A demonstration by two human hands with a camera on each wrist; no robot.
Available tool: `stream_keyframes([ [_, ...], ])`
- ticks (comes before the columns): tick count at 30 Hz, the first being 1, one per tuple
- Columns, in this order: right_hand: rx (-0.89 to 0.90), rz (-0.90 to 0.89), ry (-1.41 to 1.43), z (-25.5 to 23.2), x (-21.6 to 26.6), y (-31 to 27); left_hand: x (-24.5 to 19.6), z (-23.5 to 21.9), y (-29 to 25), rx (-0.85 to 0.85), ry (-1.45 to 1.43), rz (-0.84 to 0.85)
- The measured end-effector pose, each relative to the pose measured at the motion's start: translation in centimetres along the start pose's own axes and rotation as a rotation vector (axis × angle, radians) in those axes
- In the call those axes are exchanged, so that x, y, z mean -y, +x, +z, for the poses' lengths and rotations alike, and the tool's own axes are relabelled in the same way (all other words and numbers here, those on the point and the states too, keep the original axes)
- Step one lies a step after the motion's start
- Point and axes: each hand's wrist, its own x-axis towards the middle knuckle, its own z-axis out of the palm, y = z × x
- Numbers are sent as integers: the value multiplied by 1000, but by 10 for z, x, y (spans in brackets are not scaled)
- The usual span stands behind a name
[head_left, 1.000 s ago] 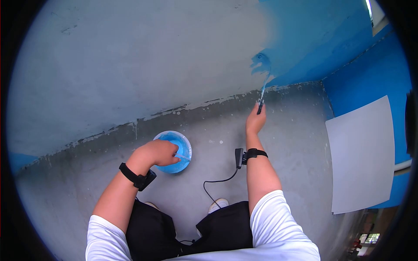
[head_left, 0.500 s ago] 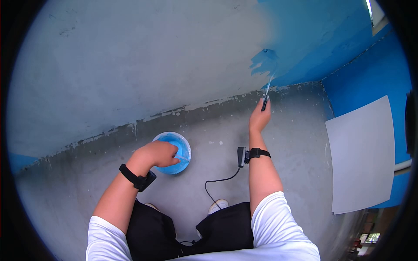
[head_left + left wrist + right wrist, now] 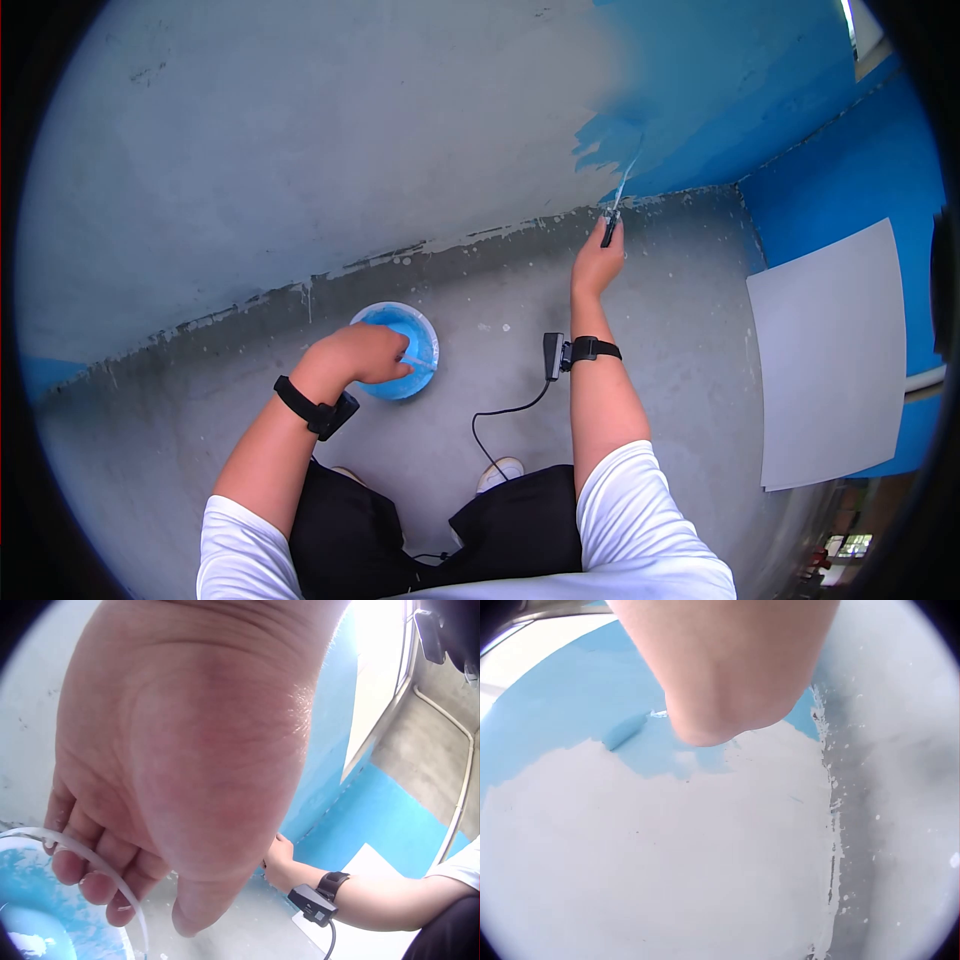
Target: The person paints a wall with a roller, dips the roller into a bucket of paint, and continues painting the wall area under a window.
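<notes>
Blue roller (image 3: 626, 731) against wall (image 3: 645, 855), beyond right grip (image 3: 598, 262).

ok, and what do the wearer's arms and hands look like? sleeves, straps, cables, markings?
Left hand and right hand are ungloved; short white sleeves. Each wrist has a black strap and dark boxy camera; the right camera has a small pale label and a dark cable.

the bucket (image 3: 433, 343) sits on the floor (image 3: 500, 300) before the wall (image 3: 300, 130), panel (image 3: 832, 360) at right.
</notes>
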Motion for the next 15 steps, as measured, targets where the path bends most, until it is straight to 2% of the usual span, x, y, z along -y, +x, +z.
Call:
stream_keyframes([
  [2, 5, -5, -31, 5, -14, -9, -1, -1, 1, 8, 6, -3],
  [6, 52, 23, -42, -4, -12, -21, 0, 0, 0, -1, -14, -5],
  [10, -7, 59, -21, -9, 12, 5, 0, -1, 0, 6, -8, -20],
  [12, -121, -93, 79, -7, 19, 19, -2, -2, -1, 1, -14, -18],
  [15, -61, -19, 140, 0, 19, 21, -1, -3, -2, 1, -16, -14],
])
